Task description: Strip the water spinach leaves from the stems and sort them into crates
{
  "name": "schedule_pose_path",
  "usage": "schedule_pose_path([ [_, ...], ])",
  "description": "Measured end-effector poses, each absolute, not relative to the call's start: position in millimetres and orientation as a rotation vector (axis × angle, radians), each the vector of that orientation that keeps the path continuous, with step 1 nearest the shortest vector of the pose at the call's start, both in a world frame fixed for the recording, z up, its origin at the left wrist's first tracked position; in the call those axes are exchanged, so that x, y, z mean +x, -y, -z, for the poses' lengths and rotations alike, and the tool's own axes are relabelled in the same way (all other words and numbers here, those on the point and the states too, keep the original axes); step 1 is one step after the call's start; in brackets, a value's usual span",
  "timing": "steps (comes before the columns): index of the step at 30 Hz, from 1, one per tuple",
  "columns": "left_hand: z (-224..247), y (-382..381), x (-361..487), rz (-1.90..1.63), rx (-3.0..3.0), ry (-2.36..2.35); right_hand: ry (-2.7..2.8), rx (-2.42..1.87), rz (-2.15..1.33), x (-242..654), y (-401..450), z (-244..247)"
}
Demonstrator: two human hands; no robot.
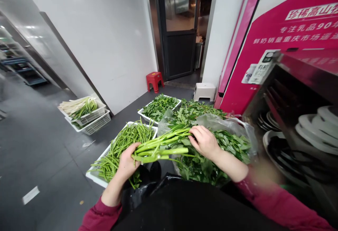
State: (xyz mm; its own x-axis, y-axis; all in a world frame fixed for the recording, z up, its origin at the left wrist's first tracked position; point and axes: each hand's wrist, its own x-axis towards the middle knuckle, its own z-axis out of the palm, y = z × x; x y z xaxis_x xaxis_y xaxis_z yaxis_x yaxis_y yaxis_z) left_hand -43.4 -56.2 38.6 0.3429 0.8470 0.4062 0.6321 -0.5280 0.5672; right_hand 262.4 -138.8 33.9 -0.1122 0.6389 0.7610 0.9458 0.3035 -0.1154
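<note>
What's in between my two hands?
A bunch of green stalks, reaching from the left hand to the right hand; the head view shows it.

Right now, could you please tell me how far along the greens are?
Thin stems in the near basket and leaves in another basket look done. The left hand grips a stem bunch; the right hand touches it. Leafy greens in the plastic bag seem left to do.

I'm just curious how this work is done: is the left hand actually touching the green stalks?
Touching. The head view shows the left hand closed around one end of the green stalks.
</note>
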Motion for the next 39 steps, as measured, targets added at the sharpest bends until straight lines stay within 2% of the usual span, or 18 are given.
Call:
schedule_pose_path([
  [3, -28, 49, -44, -0.974, 2.315, -1.442, 1.848, -1.526, 0.401, 257, 146, -41],
  [6, -19, 44, -46, -0.955, 2.362, -1.509, 1.857, -1.641, 0.088, 254, 155, -53],
  [10, -13, 41, -49, -1.015, 2.482, -1.499, 1.917, -1.564, -0.152, 262, 159, -61],
  [15, -14, 42, -54, -1.141, 2.705, -1.339, 2.138, -1.502, 0.138, 268, 159, -46],
  [18, -18, 48, -53, -1.187, 2.817, -1.282, 2.005, -1.426, 0.211, 262, 158, -31],
  [20, -20, 52, -49, -1.191, 2.9, -1.209, 1.746, -1.358, -0.048, 260, 155, -25],
  [23, -23, 57, -42, -1.254, 2.96, -1.072, 1.179, -1.136, -0.646, 266, 151, -29],
  [25, -23, 57, -39, -1.317, 2.951, -1.02, 0.936, -1.04, -0.77, 277, 151, -40],
  [27, -23, 55, -37, -1.332, 2.961, -0.98, 1.075, -1.112, -0.576, 286, 154, -54],
  [30, -25, 51, -34, -1.299, 3.032, -0.937, 1.799, -1.219, -0.103, 281, 159, -71],
  [32, -29, 51, -33, -1.296, 3.075, -0.927, 2.238, -1.204, 0.061, 268, 159, -76],
  [39, -36, 51, -30, -1.234, 3.15, -0.89, 2.553, -1.337, 0.192, 239, 146, -57],
])
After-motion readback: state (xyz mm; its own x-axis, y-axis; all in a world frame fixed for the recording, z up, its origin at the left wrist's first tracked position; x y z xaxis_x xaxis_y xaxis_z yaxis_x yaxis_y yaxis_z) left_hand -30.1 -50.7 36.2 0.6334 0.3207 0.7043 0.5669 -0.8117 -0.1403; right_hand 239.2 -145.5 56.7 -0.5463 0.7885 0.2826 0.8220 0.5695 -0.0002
